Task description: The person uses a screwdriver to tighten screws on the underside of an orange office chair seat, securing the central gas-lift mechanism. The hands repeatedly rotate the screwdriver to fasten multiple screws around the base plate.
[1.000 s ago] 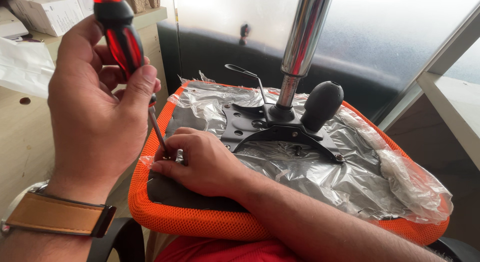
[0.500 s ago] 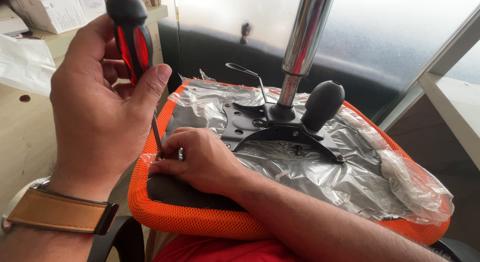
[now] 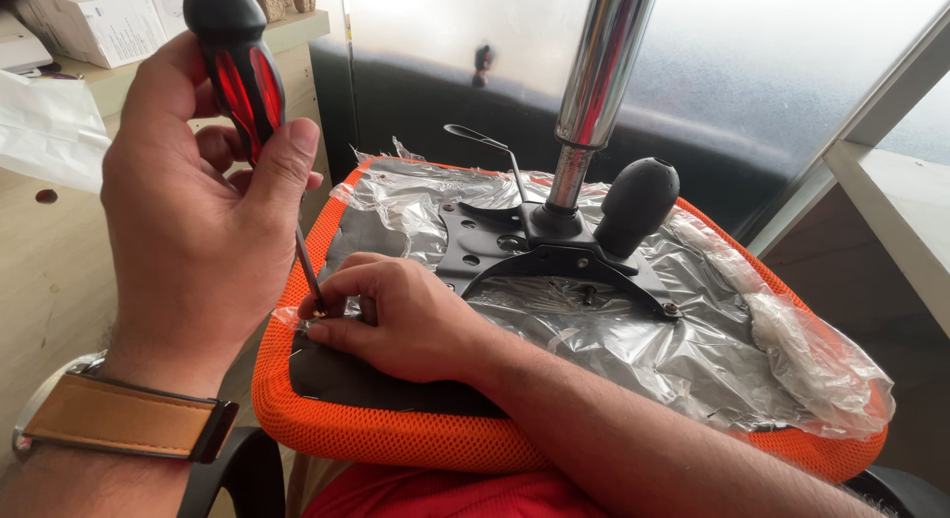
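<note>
Your left hand (image 3: 193,231) wraps its fingers and thumb tight around the red-and-black handle of the screwdriver (image 3: 237,78), holding it nearly upright; compared with a second ago the handle sits higher and a little further right in view, its top now cut off by the picture's upper edge, and the thumb has slid up along the grip; the thin shaft still runs down to the same spot at the near left corner of the seat (image 3: 396,434). Your right hand (image 3: 401,315) has barely shifted; its fingertips are pressed together around the screw (image 3: 318,315), pinching it at the screwdriver's tip, with the forearm lying across the seat's front edge.

Look at the seat itself: it lies upside down, its rim covered in orange mesh, its underside a dark panel partly wrapped in crinkled clear plastic film (image 3: 643,350); the screw stands on that dark panel just inside the orange rim, at the seat's left side. Bolted at the seat's middle is a black metal mechanism plate (image 3: 554,266); from it a chrome column (image 3: 599,73) rises past the top of the picture, a black knob (image 3: 638,201) sticks up just right of the column, and a thin lever (image 3: 495,152) bends away to its left.
</note>
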